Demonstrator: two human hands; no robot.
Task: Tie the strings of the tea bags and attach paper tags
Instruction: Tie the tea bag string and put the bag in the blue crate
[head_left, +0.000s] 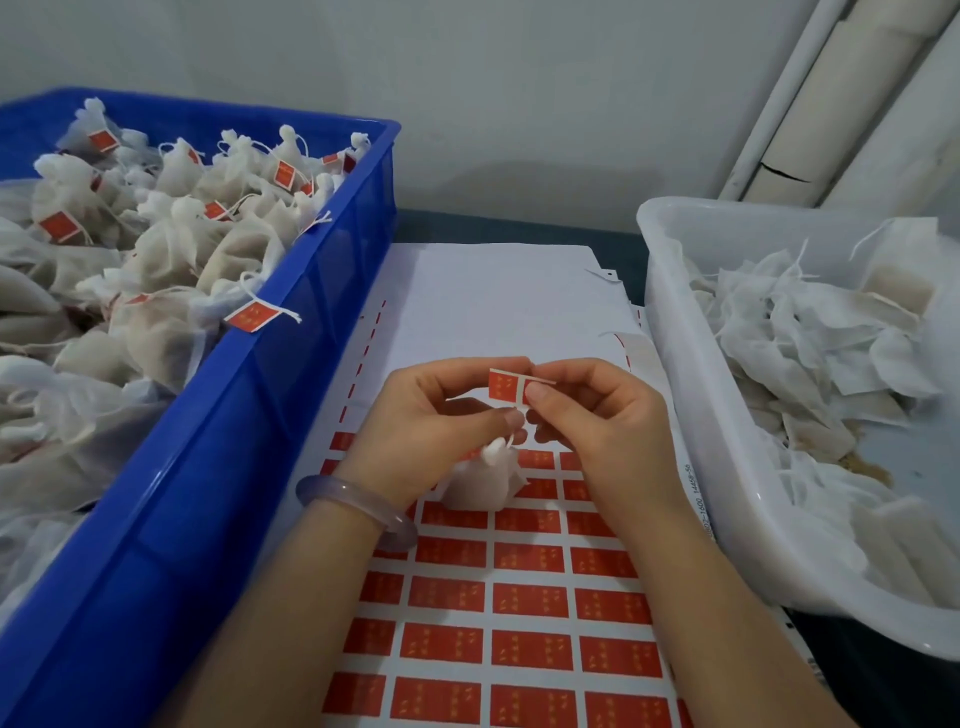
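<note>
Two hands meet in the middle of the picture, and both pinch one small red tag (503, 385). The left hand (441, 415) holds its left part between finger and thumb. The right hand (597, 410) presses a thumb on its right part, which seems to be folding over. Just under the hands lies the tea bag (483, 480), a little white pouch resting on a sheet of red stickers (519, 597). Its string (510, 441) runs up from the tied neck to the fingers. The tag is thin paper, so it is very light, bends at once, and is likely sticky on the back; it is best held by its edges. The bag looks soft and squashy, and its thin cloth could tear if pulled hard. The string is fine and could slip, so a tight pinch close to the tag should work best. The thumbs hide the spot where string and tag meet, so it cannot be told if the string is inside the fold. The marks on the tags are too blurry to read. A blue crate (311, 364) of tagged bags on the left and a white tub (675, 364) of loose bags on the right are both cut off by the picture's edges.
</note>
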